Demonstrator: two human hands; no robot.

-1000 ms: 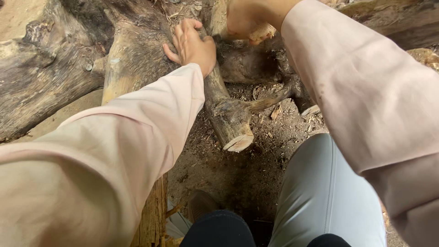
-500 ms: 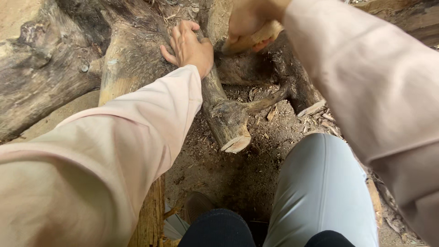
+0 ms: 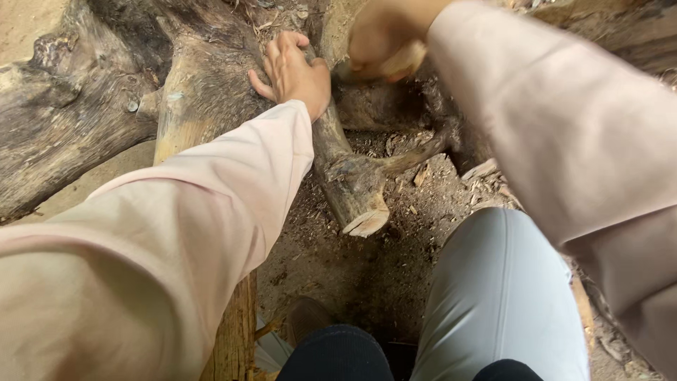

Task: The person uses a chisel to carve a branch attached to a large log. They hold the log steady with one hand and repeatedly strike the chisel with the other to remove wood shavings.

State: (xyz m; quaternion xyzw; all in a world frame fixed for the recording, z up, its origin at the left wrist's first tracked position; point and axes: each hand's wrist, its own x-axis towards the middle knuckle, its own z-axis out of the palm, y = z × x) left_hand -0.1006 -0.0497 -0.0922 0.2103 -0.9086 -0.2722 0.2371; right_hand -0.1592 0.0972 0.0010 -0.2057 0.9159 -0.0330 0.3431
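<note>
No container showed. The left hand [image 3: 295, 69] lay flat and spread on a cut branch [image 3: 345, 173], pressing it against a big log [image 3: 77, 120]. The right hand [image 3: 384, 35] was clenched around a pale wooden handle [image 3: 403, 62] just beside the left, above the branch's upper end. The branch's sawn end [image 3: 365, 222] pointed toward a grey-clad knee [image 3: 501, 282], over chip-strewn ground [image 3: 338, 268].

1. We see a big weathered log [image 3: 63, 134] lying well left of the grip, grey and cracked.
2. Below the grip, dark soil [image 3: 352, 268] strewn with wood chips [image 3: 486, 169].
3. Nearer us, a grey trouser leg [image 3: 501, 296] and a brown shoe [image 3: 307, 317].
4. A pale plank edge [image 3: 233, 339] stands beside the shoe.
</note>
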